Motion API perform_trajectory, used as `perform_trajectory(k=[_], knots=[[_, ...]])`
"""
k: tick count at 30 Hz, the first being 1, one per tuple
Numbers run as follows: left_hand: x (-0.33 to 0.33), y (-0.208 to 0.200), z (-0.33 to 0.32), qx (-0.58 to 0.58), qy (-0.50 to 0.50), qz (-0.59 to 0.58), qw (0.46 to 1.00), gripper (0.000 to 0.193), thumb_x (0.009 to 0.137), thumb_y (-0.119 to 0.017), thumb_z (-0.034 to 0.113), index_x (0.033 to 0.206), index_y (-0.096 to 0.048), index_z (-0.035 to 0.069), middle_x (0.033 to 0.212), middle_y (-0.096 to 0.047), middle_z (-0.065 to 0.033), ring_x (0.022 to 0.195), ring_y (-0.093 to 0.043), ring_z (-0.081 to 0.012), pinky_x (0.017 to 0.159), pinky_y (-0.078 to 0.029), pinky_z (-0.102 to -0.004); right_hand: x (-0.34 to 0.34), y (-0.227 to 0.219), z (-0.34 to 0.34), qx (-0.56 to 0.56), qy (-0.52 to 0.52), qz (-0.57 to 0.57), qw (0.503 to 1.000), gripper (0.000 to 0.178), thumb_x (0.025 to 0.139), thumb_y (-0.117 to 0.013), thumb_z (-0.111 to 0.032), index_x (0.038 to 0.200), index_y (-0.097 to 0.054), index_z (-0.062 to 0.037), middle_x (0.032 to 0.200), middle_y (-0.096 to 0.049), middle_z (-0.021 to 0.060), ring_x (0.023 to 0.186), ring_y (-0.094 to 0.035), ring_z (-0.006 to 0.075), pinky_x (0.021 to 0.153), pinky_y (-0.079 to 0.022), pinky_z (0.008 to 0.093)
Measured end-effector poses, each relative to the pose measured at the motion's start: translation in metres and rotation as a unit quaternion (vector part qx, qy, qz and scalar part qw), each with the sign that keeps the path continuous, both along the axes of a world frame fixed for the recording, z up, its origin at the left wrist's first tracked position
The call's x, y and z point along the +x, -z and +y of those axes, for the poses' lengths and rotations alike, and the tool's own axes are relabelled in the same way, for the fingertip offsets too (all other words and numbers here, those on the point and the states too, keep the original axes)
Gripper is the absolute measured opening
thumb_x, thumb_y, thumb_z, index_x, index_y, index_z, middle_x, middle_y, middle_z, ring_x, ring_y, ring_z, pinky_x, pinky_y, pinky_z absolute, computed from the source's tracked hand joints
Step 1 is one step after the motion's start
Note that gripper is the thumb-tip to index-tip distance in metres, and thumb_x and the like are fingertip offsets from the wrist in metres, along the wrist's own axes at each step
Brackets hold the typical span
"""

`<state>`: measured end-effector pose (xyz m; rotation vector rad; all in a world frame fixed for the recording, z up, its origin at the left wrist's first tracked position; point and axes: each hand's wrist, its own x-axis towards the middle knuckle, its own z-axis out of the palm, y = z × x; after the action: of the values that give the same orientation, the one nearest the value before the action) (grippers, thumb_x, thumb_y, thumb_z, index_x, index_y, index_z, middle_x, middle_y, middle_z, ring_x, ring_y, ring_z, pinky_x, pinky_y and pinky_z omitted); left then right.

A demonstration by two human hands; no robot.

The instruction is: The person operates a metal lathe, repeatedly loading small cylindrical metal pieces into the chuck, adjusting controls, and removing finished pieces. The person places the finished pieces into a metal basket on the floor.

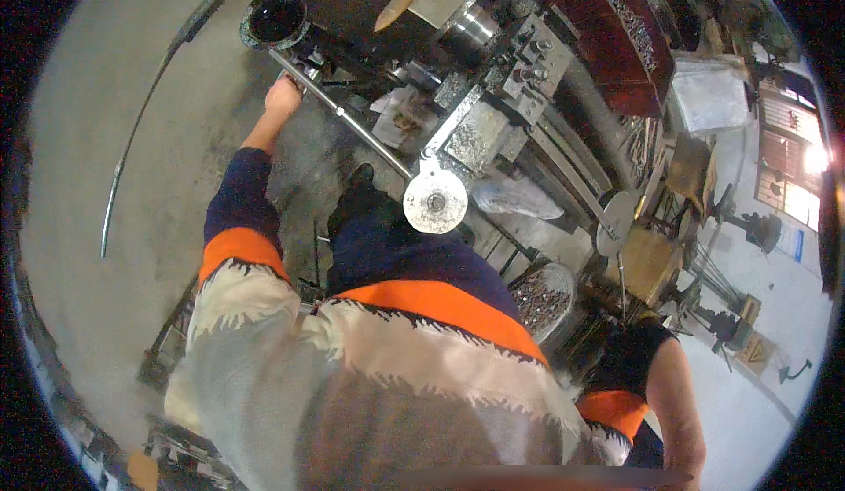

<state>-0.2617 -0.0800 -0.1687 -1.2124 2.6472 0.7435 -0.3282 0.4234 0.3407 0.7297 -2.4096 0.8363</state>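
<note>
My left arm reaches out to the far left, and my left hand [283, 95] is closed at the machine's front, just below a dark round cup-like part [275, 18]. What its fingers hold is hidden behind the hand. A long metal rod [341, 114] passes close beside it and runs toward a round pale handwheel [436, 201] in front of my body. My right arm is bent at the lower right, its bare forearm [678, 394] running down to the lower edge. The right hand itself does not show.
A wooden-handled brush [407, 0] lies on top of the machine, near a shiny metal cylinder [472, 31]. A tool post [535, 66] sits on the slide. To the right are a red tray [616, 59] with metal chips, a second handwheel [613, 223] and a bin of chips [543, 302].
</note>
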Motion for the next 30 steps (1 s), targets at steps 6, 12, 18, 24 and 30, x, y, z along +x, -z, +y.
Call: perform_trajectory(k=[6, 12, 18, 24, 30], knots=[[0.034, -0.09, -0.048, 0.099, 0.088, 0.034, 0.991, 0.034, 0.075, -0.056, 0.022, 0.102, -0.056, 0.002, 0.094, -0.058, -0.0202, 0.086, -0.057, -0.0297, 0.075, -0.044, -0.0368, -0.056, 0.036, -0.066, 0.045, -0.077, -0.031, 0.996, 0.026, 0.057, -0.059, -0.002, 0.083, -0.062, -0.0008, 0.086, -0.062, 0.0113, 0.081, -0.059, 0.0212, 0.079, -0.044, 0.0295], [0.097, -0.261, -0.114, -0.2, -0.059, 0.204, 0.956, 0.032, 0.082, -0.049, 0.031, 0.103, -0.056, 0.008, 0.088, -0.061, -0.0142, 0.082, -0.058, -0.0288, 0.069, -0.045, -0.0348, -0.156, 0.187, -0.145, 0.2, -0.253, -0.084, 0.943, 0.031, 0.055, -0.057, -0.014, 0.084, -0.064, -0.0049, 0.081, -0.059, 0.0105, 0.078, -0.054, 0.0252, 0.074, -0.043, 0.0303], [0.234, -0.2, -0.162, -0.272, -0.173, -0.024, 0.946, 0.055, 0.083, -0.028, 0.053, 0.099, -0.059, 0.011, 0.097, -0.059, -0.014, 0.093, -0.054, -0.0327, 0.077, -0.041, -0.042, -0.167, 0.231, -0.201, 0.355, -0.223, -0.133, 0.898, 0.023, 0.055, -0.058, -0.023, 0.072, -0.067, -0.01, 0.079, -0.06, 0.0119, 0.081, -0.054, 0.0294, 0.079, -0.042, 0.0351], [0.206, -0.229, -0.046, -0.214, -0.266, -0.003, 0.94, 0.059, 0.081, -0.028, 0.058, 0.093, -0.061, 0.011, 0.096, -0.059, -0.0169, 0.094, -0.054, -0.0333, 0.077, -0.041, -0.0418, -0.173, 0.234, -0.203, 0.33, -0.227, -0.14, 0.905, 0.027, 0.055, -0.058, -0.023, 0.076, -0.067, -0.0089, 0.074, -0.061, 0.0158, 0.073, -0.058, 0.0303, 0.075, -0.045, 0.034], [0.191, -0.239, 0.015, -0.164, -0.334, -0.025, 0.928, 0.061, 0.081, -0.029, 0.057, 0.09, -0.063, 0.007, 0.09, -0.06, -0.0199, 0.089, -0.055, -0.0366, 0.076, -0.041, -0.0445, -0.176, 0.229, -0.204, 0.321, -0.255, -0.163, 0.897, 0.028, 0.054, -0.059, -0.023, 0.076, -0.067, -0.0075, 0.073, -0.061, 0.0169, 0.07, -0.06, 0.03, 0.066, -0.047, 0.0346]])
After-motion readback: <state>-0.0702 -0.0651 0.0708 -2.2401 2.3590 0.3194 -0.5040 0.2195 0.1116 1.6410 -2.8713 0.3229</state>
